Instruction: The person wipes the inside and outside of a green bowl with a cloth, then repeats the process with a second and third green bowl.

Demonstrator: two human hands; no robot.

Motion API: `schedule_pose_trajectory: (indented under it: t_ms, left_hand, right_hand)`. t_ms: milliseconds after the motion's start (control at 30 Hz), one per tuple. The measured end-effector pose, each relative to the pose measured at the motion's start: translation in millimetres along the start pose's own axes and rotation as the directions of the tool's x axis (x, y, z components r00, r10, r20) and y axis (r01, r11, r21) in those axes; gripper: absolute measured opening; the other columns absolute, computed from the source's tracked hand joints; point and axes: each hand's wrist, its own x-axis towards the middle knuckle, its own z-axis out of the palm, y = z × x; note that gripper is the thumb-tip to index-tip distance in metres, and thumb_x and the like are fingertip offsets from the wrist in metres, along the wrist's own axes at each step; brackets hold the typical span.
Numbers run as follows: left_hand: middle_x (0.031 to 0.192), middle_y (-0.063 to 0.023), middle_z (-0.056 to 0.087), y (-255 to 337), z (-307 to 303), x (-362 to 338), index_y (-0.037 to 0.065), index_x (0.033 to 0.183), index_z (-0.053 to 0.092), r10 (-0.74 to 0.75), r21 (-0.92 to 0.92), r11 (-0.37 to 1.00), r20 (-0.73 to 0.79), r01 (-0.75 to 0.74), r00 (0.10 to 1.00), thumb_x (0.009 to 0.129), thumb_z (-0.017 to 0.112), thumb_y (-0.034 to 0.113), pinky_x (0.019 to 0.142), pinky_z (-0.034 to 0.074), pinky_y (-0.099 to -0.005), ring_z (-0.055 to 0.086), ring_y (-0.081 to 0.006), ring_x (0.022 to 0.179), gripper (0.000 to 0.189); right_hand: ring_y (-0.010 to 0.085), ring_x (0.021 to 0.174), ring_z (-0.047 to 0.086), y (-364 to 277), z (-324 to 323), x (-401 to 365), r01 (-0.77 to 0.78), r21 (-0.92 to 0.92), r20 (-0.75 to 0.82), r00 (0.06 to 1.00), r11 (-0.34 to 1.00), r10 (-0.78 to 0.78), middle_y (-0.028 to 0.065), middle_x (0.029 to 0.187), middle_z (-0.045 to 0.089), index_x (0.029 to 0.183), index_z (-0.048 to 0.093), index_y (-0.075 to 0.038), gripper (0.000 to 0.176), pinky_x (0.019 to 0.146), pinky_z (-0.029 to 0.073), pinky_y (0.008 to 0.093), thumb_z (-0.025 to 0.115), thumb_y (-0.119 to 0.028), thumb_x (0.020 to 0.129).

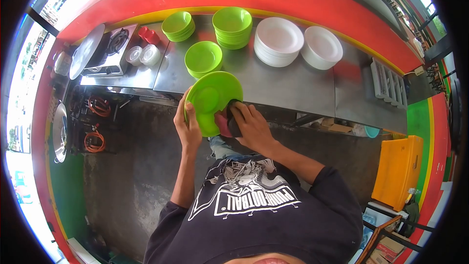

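Observation:
My left hand (188,128) grips a bright green bowl (207,95) by its left rim, thumb on the inner side. The bowl is tilted, its inside facing me, in front of the counter edge. In my right hand (253,126) is a bunched cloth (224,123), pink and dark, pressed against the bowl's lower right side. My right fingers are closed over the dark part. Just beyond the held bowl stands a short stack of green bowls (203,57) on the counter.
The steel counter (288,88) carries two more green stacks (232,27), (178,25), white plates (278,39), and white bowls (323,48). A gas stove (115,44), red cups (149,35) and clear tubs (149,55) sit left. A compartment rack (388,85) and yellow box (398,171) are right.

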Motion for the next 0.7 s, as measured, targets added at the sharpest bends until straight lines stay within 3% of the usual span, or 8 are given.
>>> schedule_pose_trajectory:
  t_ms: [267,400,467,700]
  left_hand:
    - [0.125,-0.0148,0.069,-3.1,-6.8,19.4,-0.003,0.135,0.059,0.061,0.022,0.998,0.014,-0.061,0.998,0.109,0.047,0.029,0.103,0.046,-0.0345,0.063,-0.0225,0.118,0.043]
    - [0.124,-0.0149,0.069,-0.9,-10.5,22.4,-0.003,0.135,0.06,0.051,0.052,0.997,0.013,-0.052,0.999,0.109,0.047,0.029,0.102,0.046,-0.0348,0.063,-0.0223,0.118,0.042]
    - [0.123,-0.0147,0.07,-0.8,-12.5,19.1,-0.002,0.135,0.06,0.03,0.062,0.998,0.005,-0.031,1.0,0.109,0.047,0.029,0.102,0.046,-0.0347,0.063,-0.0218,0.117,0.042]
    - [0.121,-0.0141,0.071,-6.7,-19.2,-0.1,-0.001,0.134,0.061,-0.057,0.068,0.996,-0.045,0.06,0.997,0.109,0.047,0.03,0.101,0.046,-0.0335,0.064,-0.0201,0.115,0.042]
  right_hand:
    - [0.0312,0.105,0.056,-14.1,20.0,7.4,0.002,0.033,-0.012,1.0,0.999,-0.001,0.0136,0.128,0.053,0.126,0.055,0.002,0.078,0.092,0.049,0.0395,0.084,-0.015,0.055]
    - [0.0288,0.103,0.056,-10.8,22.5,21.5,0.013,0.007,-0.119,0.993,1.0,-0.012,0.0129,0.128,0.054,0.121,0.058,0.003,0.074,0.086,0.05,0.0378,0.081,-0.01,0.052]
    - [0.0281,0.102,0.056,-4.3,32.8,22.1,0.052,-0.038,-0.146,0.988,0.998,-0.057,0.0122,0.128,0.055,0.119,0.059,0.002,0.072,0.085,0.05,0.0375,0.08,-0.008,0.051]
    - [0.0284,0.096,0.056,-1.2,43.9,7.0,0.078,0.067,-0.1,0.992,0.995,-0.071,0.0067,0.12,0.061,0.115,0.064,-0.006,0.067,0.082,0.048,0.0382,0.079,-0.006,0.051]
